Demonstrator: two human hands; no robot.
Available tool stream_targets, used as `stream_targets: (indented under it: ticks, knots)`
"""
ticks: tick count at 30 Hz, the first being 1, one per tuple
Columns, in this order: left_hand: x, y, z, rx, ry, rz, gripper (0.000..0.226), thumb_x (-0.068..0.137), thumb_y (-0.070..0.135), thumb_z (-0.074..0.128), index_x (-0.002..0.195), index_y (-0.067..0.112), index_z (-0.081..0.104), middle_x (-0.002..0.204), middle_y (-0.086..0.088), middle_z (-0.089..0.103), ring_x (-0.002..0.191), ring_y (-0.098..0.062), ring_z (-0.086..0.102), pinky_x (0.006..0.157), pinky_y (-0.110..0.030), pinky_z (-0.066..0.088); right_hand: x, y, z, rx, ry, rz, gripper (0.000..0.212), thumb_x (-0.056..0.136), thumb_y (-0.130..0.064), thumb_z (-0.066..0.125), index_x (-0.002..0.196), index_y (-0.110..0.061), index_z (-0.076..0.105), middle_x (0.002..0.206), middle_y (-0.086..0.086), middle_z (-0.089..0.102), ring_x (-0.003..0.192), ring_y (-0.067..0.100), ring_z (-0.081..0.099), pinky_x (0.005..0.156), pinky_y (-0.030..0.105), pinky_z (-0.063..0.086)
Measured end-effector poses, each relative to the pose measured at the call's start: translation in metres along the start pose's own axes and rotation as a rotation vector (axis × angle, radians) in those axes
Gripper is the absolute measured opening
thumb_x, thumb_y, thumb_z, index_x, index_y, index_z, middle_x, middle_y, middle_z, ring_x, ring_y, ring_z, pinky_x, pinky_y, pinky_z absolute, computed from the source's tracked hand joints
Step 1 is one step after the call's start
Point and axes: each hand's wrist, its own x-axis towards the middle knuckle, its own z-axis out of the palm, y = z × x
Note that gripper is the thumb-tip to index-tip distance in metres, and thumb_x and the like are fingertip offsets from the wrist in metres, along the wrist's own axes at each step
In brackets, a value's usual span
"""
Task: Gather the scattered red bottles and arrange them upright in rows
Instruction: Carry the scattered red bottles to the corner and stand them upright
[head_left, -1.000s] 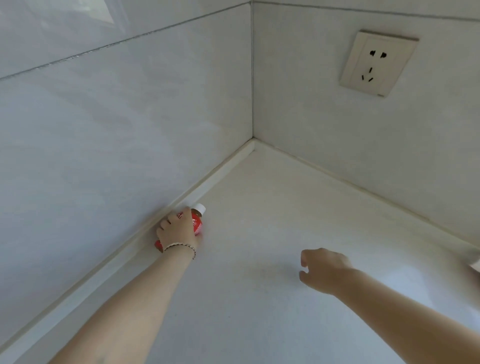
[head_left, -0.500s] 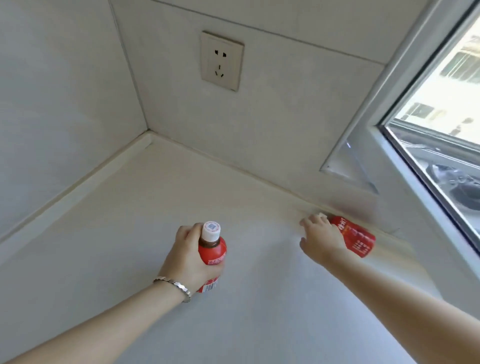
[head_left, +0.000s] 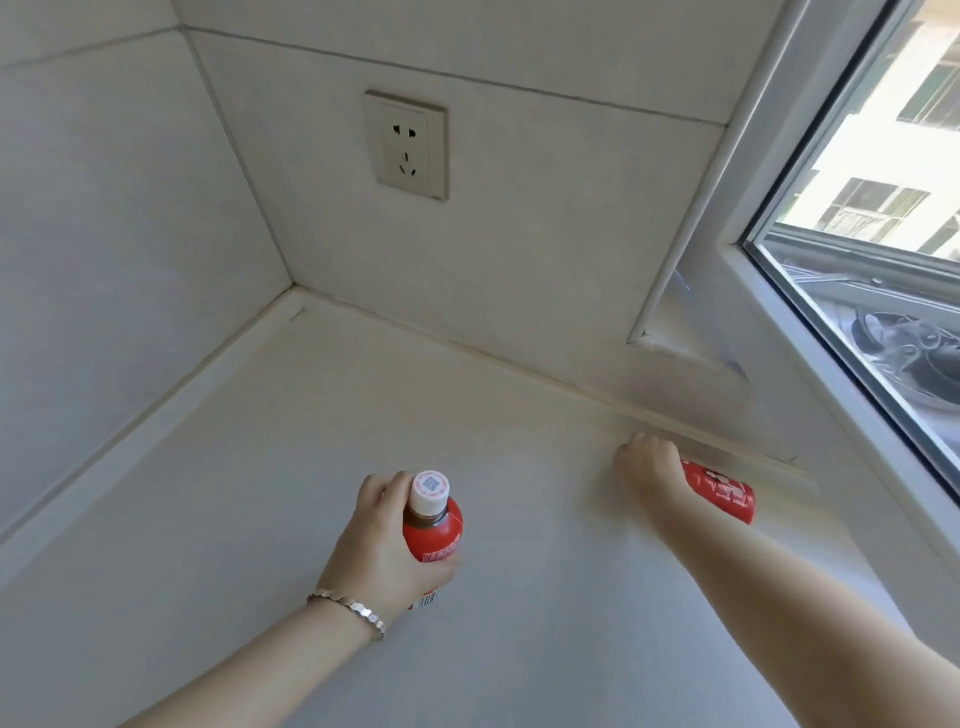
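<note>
Gathering has only begun, judging by the head view: the left hand (head_left: 384, 551) has its fingers (head_left: 375, 493) wrapped closed around a red bottle (head_left: 432, 525), held roughly upright with its white cap (head_left: 430, 491) toward the camera, near the middle of the pale surface (head_left: 234, 519). To the right, the right hand (head_left: 649, 467) is closed over the top end of a second red bottle (head_left: 719, 491), which lies on its side close to the far wall's trim strip (head_left: 519, 369). No bottle stands in a row yet, so nearly all the arranging is left, and whether more bottles lie out of view cannot be told. Around them are tiled walls, a wall socket (head_left: 408, 146) on the far wall, and a window (head_left: 872, 218) on the right. Nothing blocks the open surface; only the nearby trim crowds the lying bottle.
</note>
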Motion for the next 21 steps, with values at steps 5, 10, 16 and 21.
stream_targets:
  ticks: [5,10,16,21]
  knots:
    - [-0.02,-0.009,-0.018,-0.027,0.022,-0.011,0.055,0.065,0.017,0.081,0.106,0.028,0.047,0.114,0.002,0.042,0.09,-0.011,0.05,0.083,-0.018,0.037,-0.043,-0.011,-0.011,-0.013,-0.045,-0.013,0.035,0.092,0.005,0.044,0.126,0.001,0.055,0.126,0.015,0.052,0.117,0.03,0.056,0.092,0.032,0.049]
    - [-0.063,-0.017,-0.036,-0.085,0.078,-0.026,0.059,0.064,0.014,0.081,0.103,0.033,0.041,0.112,0.002,0.042,0.089,-0.008,0.048,0.084,-0.018,0.035,-0.101,0.002,-0.046,0.533,0.027,0.07,0.022,0.088,-0.02,0.059,0.104,-0.004,0.061,0.103,0.014,0.061,0.089,0.03,0.061,0.064,0.028,0.045]
    - [-0.165,-0.02,-0.057,-0.108,0.211,-0.082,0.059,0.063,0.014,0.083,0.102,0.031,0.043,0.113,-0.001,0.043,0.093,-0.012,0.048,0.086,-0.018,0.034,-0.202,-0.053,-0.082,0.762,0.149,-0.21,0.044,0.083,-0.034,0.065,0.119,-0.011,0.054,0.101,0.001,0.049,0.084,0.018,0.051,0.066,0.026,0.043]
    - [-0.297,-0.028,-0.064,-0.107,0.377,-0.155,0.059,0.062,0.015,0.083,0.099,0.034,0.042,0.11,0.001,0.043,0.094,-0.012,0.047,0.086,-0.018,0.034,-0.308,-0.102,-0.093,0.695,0.187,-0.45,0.042,0.083,-0.037,0.061,0.115,-0.01,0.055,0.102,0.005,0.057,0.083,0.02,0.052,0.062,0.026,0.044]
